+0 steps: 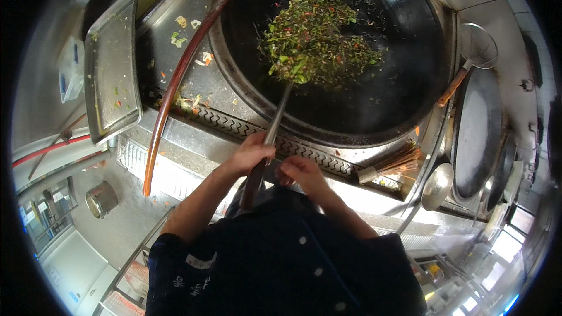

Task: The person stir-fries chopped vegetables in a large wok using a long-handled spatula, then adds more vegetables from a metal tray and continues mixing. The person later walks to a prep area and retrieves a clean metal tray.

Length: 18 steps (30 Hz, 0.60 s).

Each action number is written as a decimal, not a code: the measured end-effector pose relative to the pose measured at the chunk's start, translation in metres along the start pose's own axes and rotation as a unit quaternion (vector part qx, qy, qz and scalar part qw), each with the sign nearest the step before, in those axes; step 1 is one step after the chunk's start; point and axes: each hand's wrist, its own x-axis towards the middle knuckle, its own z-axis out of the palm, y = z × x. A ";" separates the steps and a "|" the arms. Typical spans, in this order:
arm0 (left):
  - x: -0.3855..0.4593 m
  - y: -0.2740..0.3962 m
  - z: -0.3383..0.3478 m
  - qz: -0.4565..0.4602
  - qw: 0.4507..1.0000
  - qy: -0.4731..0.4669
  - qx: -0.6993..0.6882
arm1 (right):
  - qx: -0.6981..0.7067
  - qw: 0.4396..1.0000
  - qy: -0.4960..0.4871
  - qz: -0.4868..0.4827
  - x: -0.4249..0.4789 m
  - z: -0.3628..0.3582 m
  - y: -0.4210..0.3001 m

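Observation:
My left hand (254,153) is wrapped around the long handle of a wok shovel (281,107), near where its metal shaft meets the dark wooden grip. The shovel's blade is hidden under chopped green vegetables with red bits (316,39). They lie heaped in a large black wok (373,101), toward its far side. Just right of the shovel handle, my right hand (305,173) is off it, with loosely curled fingers and nothing visible in them. The wok's near rim lies beyond both hands.
A long wooden handle (178,74) crosses left of the wok. Left of that stands a metal tray (114,66). A bamboo wok brush (395,162) lies by the near-right rim. Farther right are a wire skimmer (478,46), a ladle (438,186) and a round pan (476,131). Food scraps dot the steel counter (219,83).

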 end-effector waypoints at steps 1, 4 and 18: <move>0.017 0.005 0.006 0.010 1.000 -0.006 -0.009 | 0.051 0.998 -0.023 0.017 0.000 0.007 -0.006; 0.049 0.024 0.035 -0.008 0.999 0.023 -0.021 | 0.266 0.958 0.019 0.103 -0.010 0.026 -0.043; -0.050 0.014 -0.094 0.118 0.735 0.334 0.578 | -0.380 0.882 0.272 0.060 -0.019 -0.184 -0.052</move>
